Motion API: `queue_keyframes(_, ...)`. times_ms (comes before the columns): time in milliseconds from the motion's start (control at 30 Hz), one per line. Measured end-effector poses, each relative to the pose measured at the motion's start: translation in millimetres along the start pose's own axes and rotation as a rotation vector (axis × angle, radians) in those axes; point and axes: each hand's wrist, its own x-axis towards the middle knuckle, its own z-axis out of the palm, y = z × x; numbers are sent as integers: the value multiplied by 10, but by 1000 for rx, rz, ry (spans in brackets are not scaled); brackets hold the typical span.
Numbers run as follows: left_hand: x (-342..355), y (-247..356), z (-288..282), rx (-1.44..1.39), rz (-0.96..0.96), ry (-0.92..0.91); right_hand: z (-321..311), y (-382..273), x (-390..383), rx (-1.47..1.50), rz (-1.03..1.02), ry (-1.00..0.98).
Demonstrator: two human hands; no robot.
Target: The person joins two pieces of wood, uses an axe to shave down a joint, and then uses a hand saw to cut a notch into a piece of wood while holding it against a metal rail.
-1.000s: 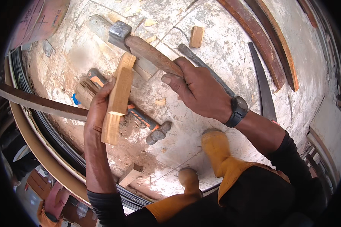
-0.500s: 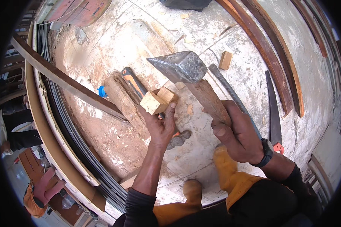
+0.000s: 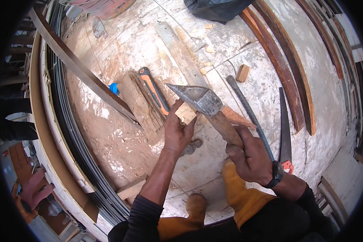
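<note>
My left hand (image 3: 177, 131) grips a pale wooden block (image 3: 186, 113) upright, its top end facing me. My right hand (image 3: 249, 155) is closed round the wooden handle (image 3: 224, 125) of an adze-like tool, whose grey metal head (image 3: 203, 101) lies over or against the block's top; contact is unclear. Beneath them, a black-and-orange hammer (image 3: 152, 89) rests by a weathered timber (image 3: 135, 101), its head partly hidden. A dark metal bar (image 3: 243, 101) and a handsaw (image 3: 285, 133) lie to the right. A small wood block (image 3: 243, 73) is farther back.
Curved planks (image 3: 290, 80) lie at right. A long board (image 3: 72, 60) crosses the left, beside bundled rods (image 3: 74, 137). A dark bag (image 3: 213, 8) and reddish container (image 3: 105, 6) stand at the back. My yellow boots (image 3: 234, 189) are below. Another person's dark-clothed legs (image 3: 16, 121) show at far left.
From a raised, sideways hold, the block has turned end-up in my left hand. The tool's head has swung round and come down onto or close to it. The view has shifted.
</note>
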Motion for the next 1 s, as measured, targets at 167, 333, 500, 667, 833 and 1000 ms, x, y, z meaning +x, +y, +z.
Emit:
queue_keyframes(167,28,-54,-2,-43,97,67,-29,-21,31,17,-39,-35)
queue_keyframes(333,-11,12,-40,-2,7,63,-1,29,26,88,83,-94)
queue_keyframes(500,-131,-168,-110,-46,-193,-5,-73,23,92,206,51,-134)
queue_keyframes(667,-194,-107,-107,-106,-203,-86,-45,214,56,203,116,-152)
queue_keyframes(833,-206,485,302,-526,-214,117,-167,367,29,223,113,-132)
queue_keyframes(1000,-24,663,265,-1098,-631,304,-206,435,67,205,102,-133)
